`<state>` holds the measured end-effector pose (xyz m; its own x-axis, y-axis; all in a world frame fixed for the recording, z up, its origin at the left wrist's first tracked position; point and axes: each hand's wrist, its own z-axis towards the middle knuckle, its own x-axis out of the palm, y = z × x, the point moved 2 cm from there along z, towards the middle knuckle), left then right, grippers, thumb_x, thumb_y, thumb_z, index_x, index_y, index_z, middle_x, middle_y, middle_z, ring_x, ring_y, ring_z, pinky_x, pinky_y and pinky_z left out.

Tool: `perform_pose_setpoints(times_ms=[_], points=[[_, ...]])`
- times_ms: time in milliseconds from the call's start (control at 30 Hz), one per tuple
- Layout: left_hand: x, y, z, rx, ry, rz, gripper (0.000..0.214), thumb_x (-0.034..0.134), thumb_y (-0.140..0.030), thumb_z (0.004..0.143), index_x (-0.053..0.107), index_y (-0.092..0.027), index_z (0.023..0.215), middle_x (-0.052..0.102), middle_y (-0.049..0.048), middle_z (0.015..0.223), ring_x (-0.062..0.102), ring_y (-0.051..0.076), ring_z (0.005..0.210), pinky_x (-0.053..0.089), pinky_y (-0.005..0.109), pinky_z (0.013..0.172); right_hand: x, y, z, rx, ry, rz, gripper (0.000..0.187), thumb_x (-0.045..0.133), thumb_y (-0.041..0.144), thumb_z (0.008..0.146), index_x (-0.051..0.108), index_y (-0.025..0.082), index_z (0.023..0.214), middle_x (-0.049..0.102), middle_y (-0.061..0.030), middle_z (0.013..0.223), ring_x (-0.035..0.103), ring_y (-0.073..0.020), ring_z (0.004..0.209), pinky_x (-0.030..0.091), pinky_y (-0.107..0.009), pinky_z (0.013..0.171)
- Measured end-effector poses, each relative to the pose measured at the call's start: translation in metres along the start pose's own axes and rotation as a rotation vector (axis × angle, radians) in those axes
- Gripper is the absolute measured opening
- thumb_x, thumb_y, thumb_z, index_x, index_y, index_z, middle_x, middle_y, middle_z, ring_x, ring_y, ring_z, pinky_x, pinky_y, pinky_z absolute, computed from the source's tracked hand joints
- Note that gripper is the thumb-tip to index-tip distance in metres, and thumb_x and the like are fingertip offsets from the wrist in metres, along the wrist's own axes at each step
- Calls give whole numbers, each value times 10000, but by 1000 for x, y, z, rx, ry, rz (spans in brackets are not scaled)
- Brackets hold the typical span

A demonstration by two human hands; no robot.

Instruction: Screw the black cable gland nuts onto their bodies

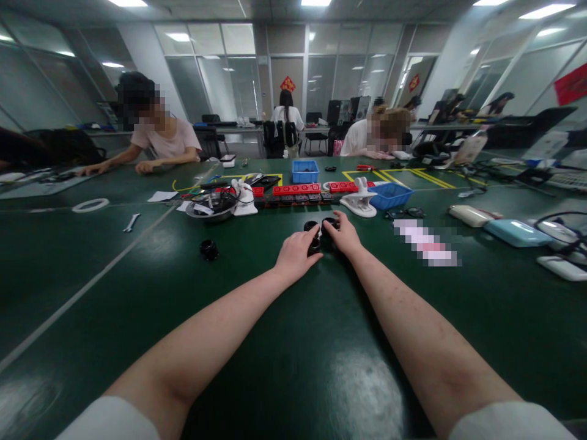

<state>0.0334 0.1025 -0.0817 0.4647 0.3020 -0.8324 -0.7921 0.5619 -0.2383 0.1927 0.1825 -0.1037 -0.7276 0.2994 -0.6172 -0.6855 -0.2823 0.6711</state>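
Note:
My left hand [297, 252] rests on the green table, its fingers curled against a small black cylindrical part [314, 247]. Right beside it, my right hand [345, 236] has thumb and fingers round another black cylindrical part [328, 227]. A further black part [310, 225] stands just beyond my left fingertips. Off to the left, a similar black ribbed part [209, 249] sits alone on the table. My fingers partly cover the parts, so their exact kind cannot be made out.
Beyond my hands lie red power strips [296, 189], white clips [360, 200], blue bins [391, 195] and a metal dish of cables [211, 208]. A wrench [131, 223] lies left. Glasses [405, 213] and pale cases [517, 233] are right. Two people sit across the table.

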Motion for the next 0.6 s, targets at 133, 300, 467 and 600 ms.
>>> perform_pose_setpoints(times_ms=[133, 300, 467, 600], points=[[-2, 2, 1, -52, -61, 78, 444, 691, -331, 697, 571, -212, 1107, 553, 75, 1100, 453, 255, 1057, 375, 399, 895, 2, 3, -1, -9, -8, 19, 490, 426, 420, 828, 428, 131, 1224, 552, -147, 1151, 530, -241, 1039, 403, -394, 891], [2, 3, 4, -79, -94, 162, 472, 687, -332, 705, 560, -256, 1153, 474, 103, 1237, 381, 294, 1152, 337, 447, 921, 2, 9, -2, -42, 15, 15, 413, 393, 341, 857, 467, 126, 1201, 531, -130, 1199, 486, -220, 1109, 362, -361, 947], [10, 7, 14, -44, -75, 205, 482, 661, -357, 730, 534, -254, 1183, 387, 110, 1357, 291, 296, 1256, 217, 494, 1008, 2, 9, -2, -39, 65, 1, 354, 385, 309, 870, 504, 176, 1176, 566, -79, 1168, 520, -186, 1071, 388, -320, 922], [17, 12, 25, -46, -55, 217, 471, 622, -360, 765, 497, -276, 1211, 422, 88, 1344, 317, 281, 1257, 191, 519, 1016, 2, 11, -3, -20, 92, -7, 355, 392, 322, 871, 502, 206, 1187, 566, -59, 1177, 526, -189, 1069, 401, -322, 911]])
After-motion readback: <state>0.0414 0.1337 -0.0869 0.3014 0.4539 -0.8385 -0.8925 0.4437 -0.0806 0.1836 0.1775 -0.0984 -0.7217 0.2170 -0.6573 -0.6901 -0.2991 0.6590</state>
